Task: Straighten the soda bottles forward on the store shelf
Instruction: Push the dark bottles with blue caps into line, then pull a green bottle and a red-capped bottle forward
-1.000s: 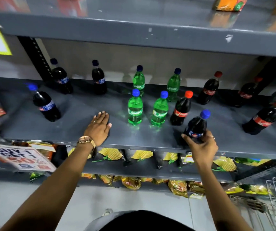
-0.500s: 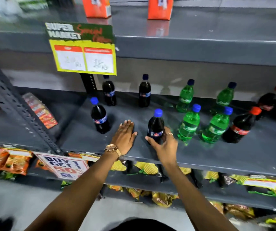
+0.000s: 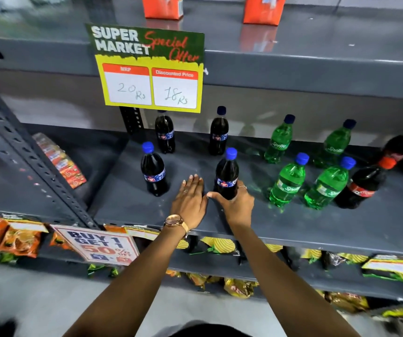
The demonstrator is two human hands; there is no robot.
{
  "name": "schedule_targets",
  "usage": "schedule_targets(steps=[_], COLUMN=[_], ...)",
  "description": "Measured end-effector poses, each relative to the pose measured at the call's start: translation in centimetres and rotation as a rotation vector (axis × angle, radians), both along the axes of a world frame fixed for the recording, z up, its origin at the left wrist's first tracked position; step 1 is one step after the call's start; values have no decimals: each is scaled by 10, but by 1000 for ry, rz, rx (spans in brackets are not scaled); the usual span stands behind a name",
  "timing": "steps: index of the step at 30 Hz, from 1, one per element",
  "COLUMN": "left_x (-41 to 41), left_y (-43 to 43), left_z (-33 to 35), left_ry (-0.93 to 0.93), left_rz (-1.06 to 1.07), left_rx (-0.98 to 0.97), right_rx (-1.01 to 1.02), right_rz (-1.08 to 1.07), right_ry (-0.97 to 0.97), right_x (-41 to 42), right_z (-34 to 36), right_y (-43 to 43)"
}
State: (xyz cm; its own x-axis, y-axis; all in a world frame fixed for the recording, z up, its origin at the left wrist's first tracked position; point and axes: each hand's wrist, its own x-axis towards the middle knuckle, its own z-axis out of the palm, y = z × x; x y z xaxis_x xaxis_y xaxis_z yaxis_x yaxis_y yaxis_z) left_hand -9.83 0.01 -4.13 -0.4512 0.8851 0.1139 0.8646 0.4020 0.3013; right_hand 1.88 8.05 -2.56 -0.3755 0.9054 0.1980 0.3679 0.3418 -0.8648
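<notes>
On the grey shelf [image 3: 317, 229] my right hand [image 3: 234, 204] grips the base of a dark blue-capped cola bottle [image 3: 227, 172] that stands upright. Flat on the shelf just left of it lies my left hand [image 3: 190, 199], fingers together, holding nothing. Another blue-capped cola bottle [image 3: 153, 171] stands to the left. Two more dark bottles [image 3: 165, 132] [image 3: 218, 133] stand at the back. Several green bottles [image 3: 288, 181] [image 3: 327, 186] [image 3: 279, 141] [image 3: 336, 144] stand to the right, then a red-capped cola bottle [image 3: 363, 184].
A yellow special-offer sign [image 3: 148, 69] hangs from the upper shelf. A perforated grey upright [image 3: 25, 161] slants on the left, with snack packets [image 3: 59, 161] behind it. A "Buy 1 Get 1" card [image 3: 98, 245] hangs on the shelf edge. Snack bags [image 3: 217, 244] fill the lower shelf.
My right hand has carried the blue-capped cola bottle leftward along the shelf, to just beside my left hand. The view has swung left. My left hand stays flat on the shelf.
</notes>
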Motion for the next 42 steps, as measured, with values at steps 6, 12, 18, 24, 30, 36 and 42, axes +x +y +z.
schedule_targets(steps=[6,12,18,24,30,36,42], left_x=[2,3,24,153,263,284,293], left_y=[0,-1,-12,-12,88,155,180], left_z=[2,4,23,38,36,40,30], left_ry=[-11,-25,-77,-283,-711,-698,-576], left_rz=[5,20,115,-37,25,251,427], left_rx=[10,14,189,688,441,444,459], right_rx=[-31,-55,-199,-200,-124,-69,-37], right_rz=[60,101,99,-236,-338,-106,12], right_ry=[28,26,140,411,236,106,154], right_x=[-2,-2,34,155,244,253,276], right_z=[1,1,9,-3,5,9,3], right_y=[5,7,-4,10,107,177,191])
